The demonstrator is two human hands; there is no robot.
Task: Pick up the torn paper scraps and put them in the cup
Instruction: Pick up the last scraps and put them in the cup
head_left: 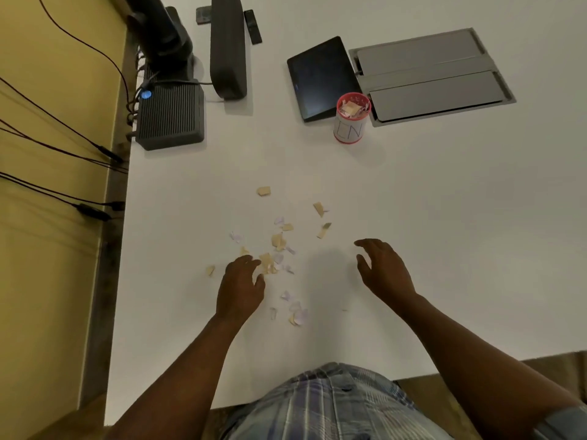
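Several tan and pale lilac paper scraps [279, 241] lie scattered on the white table [444, 201] in front of me. My left hand [241, 287] rests palm down at the left edge of the pile, its fingertips touching tan scraps [266, 263]; whether it grips any I cannot tell. My right hand [381, 268] hovers open to the right of the pile, fingers spread, holding nothing. A red-rimmed white cup [349, 128] with scraps inside stands farther back, to the right of the pile.
A dark tablet [320, 76] leans just behind the cup. A grey cable hatch [432, 77] is set into the table at the back right. A black box [170, 117], a monitor stand [227, 46] and cables sit at the back left, near the table's left edge.
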